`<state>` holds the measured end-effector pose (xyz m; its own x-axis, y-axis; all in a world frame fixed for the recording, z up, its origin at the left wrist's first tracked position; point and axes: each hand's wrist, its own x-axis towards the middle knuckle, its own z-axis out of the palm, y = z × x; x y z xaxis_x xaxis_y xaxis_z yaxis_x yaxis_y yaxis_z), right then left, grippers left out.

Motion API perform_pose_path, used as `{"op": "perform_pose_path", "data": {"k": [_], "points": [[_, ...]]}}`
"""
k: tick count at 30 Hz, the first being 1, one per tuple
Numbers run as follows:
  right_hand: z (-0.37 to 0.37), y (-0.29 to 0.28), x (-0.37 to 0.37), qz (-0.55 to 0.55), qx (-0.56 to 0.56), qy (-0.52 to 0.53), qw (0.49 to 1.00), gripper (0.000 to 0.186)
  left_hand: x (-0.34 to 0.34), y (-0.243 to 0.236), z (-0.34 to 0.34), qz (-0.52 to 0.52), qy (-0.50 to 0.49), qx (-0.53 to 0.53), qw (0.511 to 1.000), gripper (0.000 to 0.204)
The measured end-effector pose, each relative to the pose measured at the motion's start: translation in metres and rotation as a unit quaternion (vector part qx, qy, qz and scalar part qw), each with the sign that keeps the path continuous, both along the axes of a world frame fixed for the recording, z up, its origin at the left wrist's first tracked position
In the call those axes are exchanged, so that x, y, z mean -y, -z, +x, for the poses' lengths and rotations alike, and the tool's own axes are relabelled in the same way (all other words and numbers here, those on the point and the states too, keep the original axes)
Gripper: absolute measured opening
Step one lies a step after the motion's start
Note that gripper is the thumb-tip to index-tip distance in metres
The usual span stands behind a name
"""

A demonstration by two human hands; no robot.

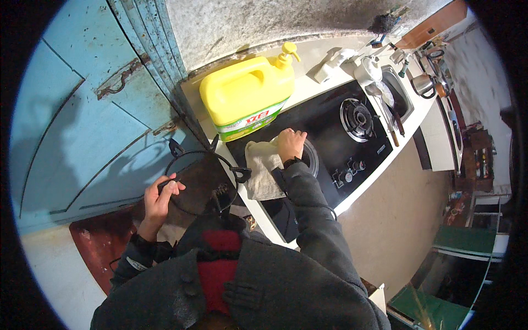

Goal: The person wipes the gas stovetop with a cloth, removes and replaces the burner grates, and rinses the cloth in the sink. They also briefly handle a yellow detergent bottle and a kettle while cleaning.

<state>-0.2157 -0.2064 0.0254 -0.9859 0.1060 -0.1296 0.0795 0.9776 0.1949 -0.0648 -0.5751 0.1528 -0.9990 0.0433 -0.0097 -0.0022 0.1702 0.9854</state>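
Observation:
My left hand grips a black round pan support by one side, holding it up beside the counter's left end. My right hand presses a crumpled beige cloth on the left burner area of the black glass gas hob, partly covering a round metal burner rim. Its fingers are curled on the cloth. Just behind, a large yellow jug with a pump stands on the back of the counter. The right burner has its support in place, with control knobs in front of it.
A blue door is at my left. Rightward along the white counter are white containers, utensils, a sink and a kettle. A green-topped table stands at the lower right.

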Motion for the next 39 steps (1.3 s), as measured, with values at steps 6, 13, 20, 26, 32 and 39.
{"op": "perform_pose_path", "data": {"k": [6,13,20,26,32,39], "points": [[0.018,0.018,0.024,-0.031,-0.052,-0.069,0.996,0.025,-0.002,0.003,0.009,0.014,-0.010,0.015,1.000,0.025],[0.060,0.048,0.058,0.011,-0.135,-0.128,0.982,0.027,-0.009,-0.002,0.024,0.006,-0.004,0.003,1.000,0.024],[0.107,0.047,0.059,-0.075,-0.108,-0.163,0.978,0.049,-0.020,-0.010,0.043,0.002,-0.008,0.013,1.000,0.022],[0.145,0.046,0.048,-0.101,-0.092,-0.168,0.976,0.049,-0.032,-0.014,0.052,-0.008,-0.015,0.011,1.000,0.020],[0.175,0.043,0.026,-0.099,-0.104,-0.197,0.970,0.044,-0.038,-0.014,0.054,-0.020,0.001,0.004,1.000,0.021],[0.200,0.031,-0.008,-0.096,-0.073,-0.209,0.971,0.044,-0.043,-0.015,0.055,-0.019,0.005,0.002,1.000,0.023]]}}
